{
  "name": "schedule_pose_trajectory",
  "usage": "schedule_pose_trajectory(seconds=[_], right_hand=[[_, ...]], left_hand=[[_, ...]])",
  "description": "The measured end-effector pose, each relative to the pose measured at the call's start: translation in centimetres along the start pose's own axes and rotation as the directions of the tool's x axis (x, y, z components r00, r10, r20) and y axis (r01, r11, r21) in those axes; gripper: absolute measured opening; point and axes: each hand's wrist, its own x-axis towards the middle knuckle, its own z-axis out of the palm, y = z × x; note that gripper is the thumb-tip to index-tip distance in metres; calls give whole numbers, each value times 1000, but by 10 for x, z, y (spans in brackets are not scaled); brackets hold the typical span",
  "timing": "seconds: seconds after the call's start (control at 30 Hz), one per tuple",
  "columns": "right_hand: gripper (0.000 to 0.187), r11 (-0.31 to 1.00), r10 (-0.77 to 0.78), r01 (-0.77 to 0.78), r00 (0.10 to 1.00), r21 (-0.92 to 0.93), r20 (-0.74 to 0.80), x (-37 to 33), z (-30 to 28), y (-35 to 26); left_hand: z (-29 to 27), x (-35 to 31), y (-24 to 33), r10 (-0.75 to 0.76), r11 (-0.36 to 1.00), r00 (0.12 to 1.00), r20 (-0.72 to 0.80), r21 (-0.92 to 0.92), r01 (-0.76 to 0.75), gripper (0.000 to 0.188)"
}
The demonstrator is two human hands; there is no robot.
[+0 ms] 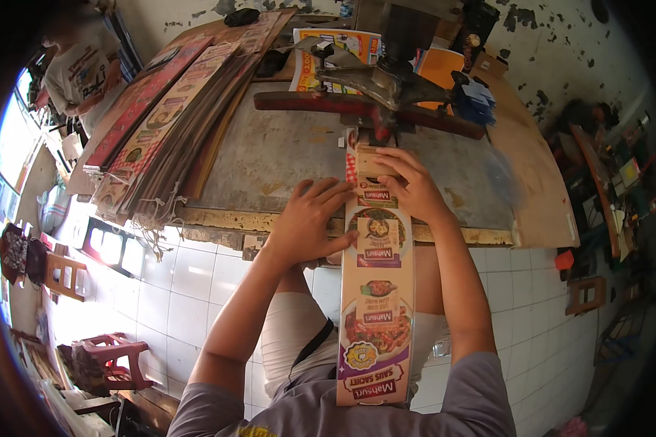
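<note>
A long, narrow cardboard strip (377,277) printed with food pictures and purple bands runs from the table edge back over my lap. Its far end lies beneath a dark metal press with a red crossbar (321,102). My left hand (310,222) rests along the strip's left edge, fingers stretched out and thumb lying on the print. At the far end my right hand (413,186) closes over the strip's right side, its fingertips on a tan block-like piece (369,162) whose kind I cannot make out.
Stacked printed boards (168,116) with strings at their near ends cover the table's left side. Colourful printed sheets (342,54) and a blue bundle (477,102) lie behind the press. Another person (84,73) stands far left. A red plastic stool (116,357) stands on the tiled floor.
</note>
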Motion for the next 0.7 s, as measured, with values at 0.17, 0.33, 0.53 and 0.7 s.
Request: schedule_pose_trajectory(seconds=[0.17, 0.33, 0.53, 0.7], right_hand=[[35, 994, -40, 34, 998, -106, -53, 2, -1, -1], [34, 993, -44, 37, 997, -108, -67, 2, 0, -2], [33, 987, -75, 63, 994, -149, -74, 3, 0, -5], [33, 987, -69, 57, 995, -150, -78, 1, -1, -5]], left_hand=[[0, 0, 1, -16, 1000, 1000, 2, 6, 16, 66], [1, 0, 0, -11, 1000, 1000, 8, 14, 11, 67], [0, 0, 0, -14, 1000, 1000, 12, 17, 14, 67], [0, 0, 1, -11, 1000, 1000, 18, 21, 11, 67]])
